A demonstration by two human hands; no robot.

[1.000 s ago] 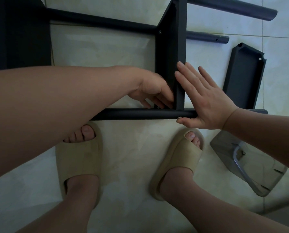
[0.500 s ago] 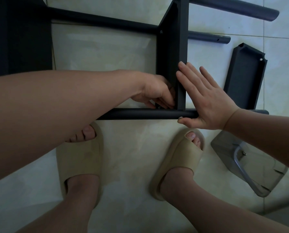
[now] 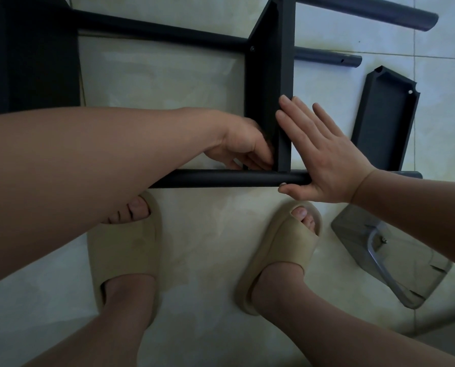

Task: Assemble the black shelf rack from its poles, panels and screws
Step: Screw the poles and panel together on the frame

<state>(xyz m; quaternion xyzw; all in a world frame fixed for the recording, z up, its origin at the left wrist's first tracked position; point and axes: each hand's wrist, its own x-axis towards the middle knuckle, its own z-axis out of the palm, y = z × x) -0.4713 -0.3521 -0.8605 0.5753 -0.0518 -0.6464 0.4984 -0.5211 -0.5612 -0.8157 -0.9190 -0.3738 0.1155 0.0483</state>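
Note:
The black rack lies on its side on the tiled floor. Its near pole [image 3: 221,178] runs left to right, and an upright panel [image 3: 270,83] joins it to the far pole [image 3: 155,29]. A screw [image 3: 252,49] shows at the panel's far corner. My left hand [image 3: 243,148] reaches into the inner corner where the panel meets the near pole, fingers curled and bunched; what they pinch is hidden. My right hand [image 3: 324,157] lies flat against the panel's outer face, fingers straight, thumb along the near pole.
A loose black panel [image 3: 385,120] lies on the floor at the right. Two loose poles [image 3: 366,11] [image 3: 327,58] lie beyond it. A clear plastic bag [image 3: 358,234] with a metal key [image 3: 380,258] sits by my right foot. Another rack panel [image 3: 30,62] stands at the far left.
My left hand's fingers have shifted a little at the panel's inner corner. My right hand has stayed flat against the panel.

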